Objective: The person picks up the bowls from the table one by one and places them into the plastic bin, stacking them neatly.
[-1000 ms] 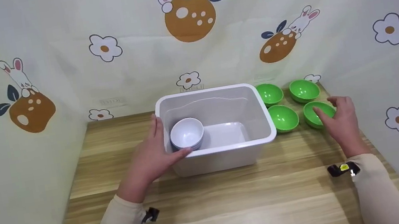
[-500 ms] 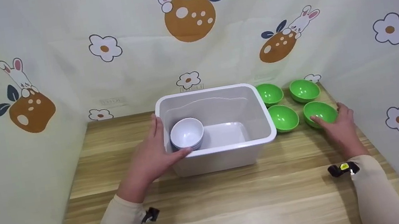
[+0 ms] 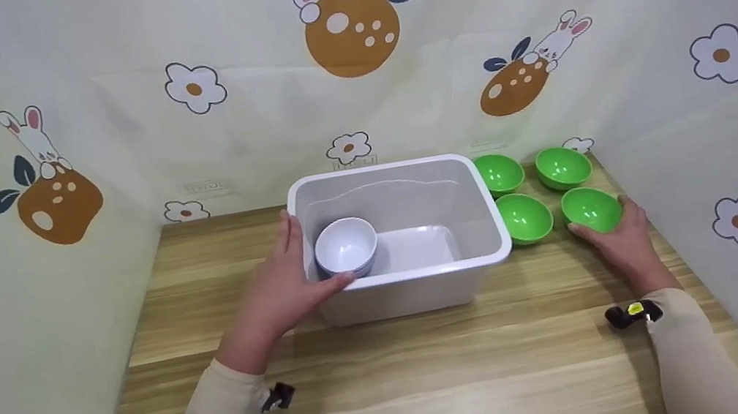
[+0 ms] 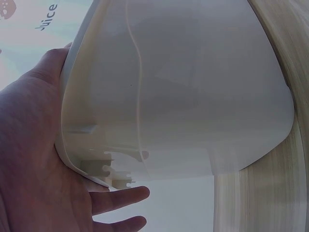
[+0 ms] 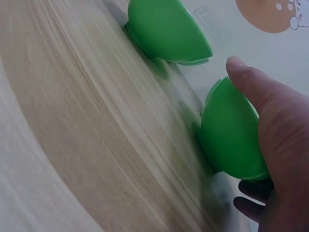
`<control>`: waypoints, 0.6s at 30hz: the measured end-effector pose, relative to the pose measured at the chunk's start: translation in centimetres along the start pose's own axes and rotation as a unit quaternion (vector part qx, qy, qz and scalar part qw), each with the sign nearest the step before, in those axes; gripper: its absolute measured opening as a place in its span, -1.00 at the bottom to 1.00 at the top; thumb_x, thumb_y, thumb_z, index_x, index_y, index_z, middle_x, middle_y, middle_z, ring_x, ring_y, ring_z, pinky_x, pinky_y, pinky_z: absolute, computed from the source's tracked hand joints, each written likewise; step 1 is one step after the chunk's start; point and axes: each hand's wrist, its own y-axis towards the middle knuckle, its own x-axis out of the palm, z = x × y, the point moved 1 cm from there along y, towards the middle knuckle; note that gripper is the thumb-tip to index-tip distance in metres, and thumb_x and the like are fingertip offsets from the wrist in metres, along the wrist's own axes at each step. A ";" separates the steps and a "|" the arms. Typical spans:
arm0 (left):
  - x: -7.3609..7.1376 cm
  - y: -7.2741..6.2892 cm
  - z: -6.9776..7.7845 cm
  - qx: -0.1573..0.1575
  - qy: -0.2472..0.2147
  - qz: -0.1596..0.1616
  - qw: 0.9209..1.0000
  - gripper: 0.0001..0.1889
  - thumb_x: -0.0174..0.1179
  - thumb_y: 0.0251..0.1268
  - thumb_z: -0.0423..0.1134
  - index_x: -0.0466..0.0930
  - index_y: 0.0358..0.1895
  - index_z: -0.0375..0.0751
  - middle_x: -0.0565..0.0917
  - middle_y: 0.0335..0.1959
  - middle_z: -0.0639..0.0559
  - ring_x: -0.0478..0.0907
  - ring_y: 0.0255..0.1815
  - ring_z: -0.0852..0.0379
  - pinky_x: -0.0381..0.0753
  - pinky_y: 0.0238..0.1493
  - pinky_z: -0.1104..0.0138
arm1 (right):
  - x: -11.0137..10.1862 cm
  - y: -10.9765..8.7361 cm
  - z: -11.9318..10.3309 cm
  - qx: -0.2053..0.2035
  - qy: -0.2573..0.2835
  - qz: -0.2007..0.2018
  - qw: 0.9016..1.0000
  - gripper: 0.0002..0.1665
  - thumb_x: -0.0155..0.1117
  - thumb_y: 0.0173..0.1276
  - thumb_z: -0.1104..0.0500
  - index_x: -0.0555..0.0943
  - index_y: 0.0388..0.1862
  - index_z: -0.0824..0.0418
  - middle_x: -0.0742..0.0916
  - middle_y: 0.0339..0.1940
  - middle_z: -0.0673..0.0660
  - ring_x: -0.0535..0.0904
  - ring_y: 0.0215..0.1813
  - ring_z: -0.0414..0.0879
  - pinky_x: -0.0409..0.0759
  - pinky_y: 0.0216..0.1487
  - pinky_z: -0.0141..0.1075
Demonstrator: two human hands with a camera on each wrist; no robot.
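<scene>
A white plastic storage bin [image 3: 419,291] stands on the table at mid-view. At its front left corner my left hand [image 3: 271,293] holds the rim, thumb over the front edge; the left wrist view shows two straight fingers [image 4: 120,199] along the outside. Inside, against the left wall, sits a white bowl [image 3: 346,244] with more rims showing beneath it. My right hand [image 3: 627,244] grips the nearest right green bowl [image 3: 591,207] from its sides, thumb at its left, fingers at its right, partly hidden. This bowl stands upright, its inside bare.
Three more green bowls stand beside the bin: one at the front [image 3: 526,217], one behind it [image 3: 500,173] partly covered by the bin's rim, and one at the back right [image 3: 563,167]. Printed cloth walls [image 3: 669,137] enclose the wooden table [image 3: 412,385] on three sides.
My right hand has come down onto the front right green bowl, its thumb moving from above the bowl to the outside of its left edge. My left hand and the bin have stayed put.
</scene>
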 end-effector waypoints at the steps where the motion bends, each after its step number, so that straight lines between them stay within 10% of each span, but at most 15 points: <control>1: 0.0 0.0 0.0 0.001 -0.002 0.000 1.000 0.55 0.29 0.12 0.72 -0.25 0.83 -0.33 -0.22 0.87 -0.24 0.37 0.60 -0.51 0.56 0.42 -0.30 | 0.0 0.1 0.1 -0.002 0.000 -0.001 1.000 0.65 0.63 0.33 -0.35 -0.26 0.83 0.40 0.02 0.75 0.62 0.01 0.73 0.56 0.01 0.71 0.39; 18: 0.2 0.1 -0.1 -0.003 -0.001 0.002 1.000 0.48 0.36 0.19 0.62 -0.23 0.83 -0.31 -0.25 0.87 -0.22 0.39 0.56 -0.56 0.51 0.45 -0.34 | -0.2 0.9 0.3 -0.013 0.000 -0.014 1.000 0.62 0.65 0.36 -0.27 -0.27 0.81 0.47 0.00 0.74 0.66 -0.03 0.74 0.58 -0.02 0.72 0.38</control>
